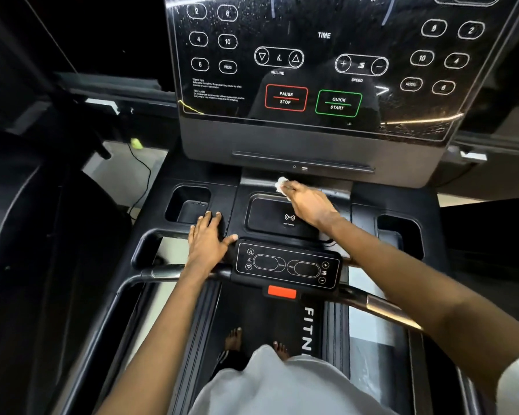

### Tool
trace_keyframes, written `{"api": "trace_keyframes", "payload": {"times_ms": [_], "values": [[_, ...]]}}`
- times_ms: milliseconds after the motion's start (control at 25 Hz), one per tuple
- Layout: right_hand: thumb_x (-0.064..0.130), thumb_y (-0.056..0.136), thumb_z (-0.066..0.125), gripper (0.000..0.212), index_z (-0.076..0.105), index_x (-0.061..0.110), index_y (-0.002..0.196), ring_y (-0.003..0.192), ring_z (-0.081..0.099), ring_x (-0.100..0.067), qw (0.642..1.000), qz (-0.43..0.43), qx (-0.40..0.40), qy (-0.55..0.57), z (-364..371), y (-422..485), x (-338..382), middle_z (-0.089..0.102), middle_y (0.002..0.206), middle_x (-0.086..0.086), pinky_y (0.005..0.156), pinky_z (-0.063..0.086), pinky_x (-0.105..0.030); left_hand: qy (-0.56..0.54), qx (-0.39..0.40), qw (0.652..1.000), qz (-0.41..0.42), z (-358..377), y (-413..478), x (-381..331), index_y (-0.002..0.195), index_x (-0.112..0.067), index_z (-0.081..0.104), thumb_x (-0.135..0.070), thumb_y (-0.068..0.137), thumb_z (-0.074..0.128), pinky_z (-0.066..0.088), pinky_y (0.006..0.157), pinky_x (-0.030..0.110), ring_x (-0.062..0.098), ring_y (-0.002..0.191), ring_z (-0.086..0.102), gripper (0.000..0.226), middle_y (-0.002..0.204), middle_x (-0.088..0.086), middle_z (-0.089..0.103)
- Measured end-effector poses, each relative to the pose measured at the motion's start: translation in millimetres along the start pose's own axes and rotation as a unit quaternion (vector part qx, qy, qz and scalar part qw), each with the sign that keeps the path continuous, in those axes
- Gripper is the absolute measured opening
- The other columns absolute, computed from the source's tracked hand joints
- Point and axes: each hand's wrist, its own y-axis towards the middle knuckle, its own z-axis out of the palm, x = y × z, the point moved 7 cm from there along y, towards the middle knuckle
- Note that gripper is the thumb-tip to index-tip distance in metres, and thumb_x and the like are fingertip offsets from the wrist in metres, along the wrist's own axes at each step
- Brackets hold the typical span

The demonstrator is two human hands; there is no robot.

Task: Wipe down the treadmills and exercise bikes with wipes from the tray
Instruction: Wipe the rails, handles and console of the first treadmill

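Treadmill point(253, 320), seen from the belt. Console point(312, 70): glossy black panel, speckled with droplets, bearing PAUSE/STOP and QUICK START keys. Below it lies a charging pad point(270, 218), and nearer the viewer is a handlebar keypad point(286, 266). Left hand point(207, 239): flat, fingers straight, resting on the deck between the left cup holder point(189, 205) and the keypad. Right hand point(307, 205): fingers curled round a white wipe point(282, 184), pressed to the ledge just behind the pad, under the console.

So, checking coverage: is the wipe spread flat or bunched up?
Bunched up: the wipe shows as a small wad beyond the right hand.
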Motion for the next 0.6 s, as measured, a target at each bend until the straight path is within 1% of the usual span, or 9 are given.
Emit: {"api": "trace_keyframes", "payload": {"times_ms": [80, 200, 280, 360, 400, 480, 520, 560, 600], "values": [[0.012, 0.103, 0.043, 0.040, 0.050, 0.021, 0.142, 0.108, 0.064, -0.036, 0.999, 0.032, -0.024, -0.002, -3, -19, -20, 0.049, 0.146, 0.002, 0.086, 0.053, -0.045, 0.002, -0.003, 1.000, -0.003, -1, 1, -2, 0.155, -0.017, 0.035, -0.052, 0.090, 0.068, 0.010, 0.125, 0.045, 0.028, 0.153, 0.018, 0.081, 0.165, 0.010, 0.025], [0.013, 0.102, 0.044, 0.030, 0.059, 0.018, 0.127, 0.106, 0.060, -0.034, 0.994, 0.078, -0.067, 0.025, -5, -44, -51, 0.058, 0.125, -0.005, 0.079, 0.055, -0.045, 0.001, 0.015, 1.000, -0.024, -1, 3, -1, 0.153, -0.018, 0.039, -0.049, 0.090, 0.069, 0.013, 0.124, 0.045, 0.026, 0.152, 0.021, 0.077, 0.164, 0.010, 0.027], [0.015, 0.102, 0.046, 0.025, 0.064, 0.015, 0.120, 0.103, 0.061, -0.036, 0.986, 0.120, -0.090, 0.075, -8, -58, -70, 0.061, 0.115, -0.010, 0.082, 0.055, -0.044, -0.075, 0.013, 0.996, -0.045, -7, 1, -8, 0.145, -0.020, 0.052, -0.046, 0.092, 0.068, 0.023, 0.122, 0.043, 0.026, 0.148, 0.033, 0.061, 0.160, 0.010, 0.036], [0.016, 0.099, 0.052, 0.022, 0.070, 0.013, 0.111, 0.099, 0.064, -0.036, 0.970, 0.164, -0.112, 0.138, -9, -75, -89, 0.064, 0.110, -0.011, 0.087, 0.054, -0.042, -0.166, -0.017, 0.986, -0.027, -15, -6, -30, 0.134, -0.024, 0.063, -0.047, 0.096, 0.063, 0.032, 0.117, 0.039, 0.024, 0.139, 0.046, 0.045, 0.150, 0.008, 0.050], [0.014, 0.097, 0.056, 0.020, 0.073, 0.013, 0.106, 0.097, 0.066, -0.034, 0.964, 0.176, -0.123, 0.159, -8, -84, -96, 0.066, 0.106, -0.009, 0.087, 0.053, -0.039, -0.198, -0.026, 0.980, -0.001, -16, -13, -45, 0.131, -0.027, 0.066, -0.048, 0.097, 0.061, 0.035, 0.116, 0.038, 0.020, 0.136, 0.049, 0.041, 0.146, 0.005, 0.055], [0.005, 0.091, 0.062, 0.015, 0.076, 0.008, 0.094, 0.087, 0.068, -0.032, 0.957, 0.168, -0.145, 0.187, -10, -99, -101, 0.065, 0.093, -0.003, 0.082, 0.049, -0.027, -0.225, -0.003, 0.972, 0.065, -12, -31, -78, 0.126, -0.033, 0.069, -0.051, 0.097, 0.059, 0.040, 0.111, 0.037, 0.013, 0.124, 0.057, 0.036, 0.133, -0.006, 0.062], [0.000, 0.088, 0.064, 0.015, 0.077, 0.006, 0.091, 0.083, 0.068, -0.032, 0.956, 0.158, -0.147, 0.197, -11, -106, -99, 0.064, 0.089, -0.003, 0.078, 0.044, -0.017, -0.204, 0.012, 0.974, 0.097, -8, -40, -92, 0.124, -0.036, 0.070, -0.054, 0.096, 0.058, 0.041, 0.108, 0.037, 0.011, 0.118, 0.058, 0.035, 0.126, -0.011, 0.064], [-0.004, 0.086, 0.066, 0.016, 0.078, 0.005, 0.091, 0.082, 0.069, -0.030, 0.958, 0.149, -0.141, 0.200, -12, -112, -97, 0.065, 0.088, -0.004, 0.076, 0.038, -0.010, -0.159, 0.014, 0.979, 0.125, -4, -46, -102, 0.121, -0.038, 0.071, -0.057, 0.096, 0.056, 0.038, 0.104, 0.035, 0.010, 0.116, 0.057, 0.035, 0.123, -0.014, 0.066], [-0.005, 0.085, 0.067, 0.018, 0.078, 0.005, 0.094, 0.084, 0.069, -0.029, 0.963, 0.138, -0.125, 0.195, -11, -117, -94, 0.068, 0.089, -0.007, 0.078, 0.035, -0.006, -0.104, 0.006, 0.984, 0.146, -2, -51, -108, 0.118, -0.039, 0.072, -0.061, 0.095, 0.053, 0.033, 0.100, 0.032, 0.011, 0.117, 0.055, 0.037, 0.121, -0.016, 0.068]]}}
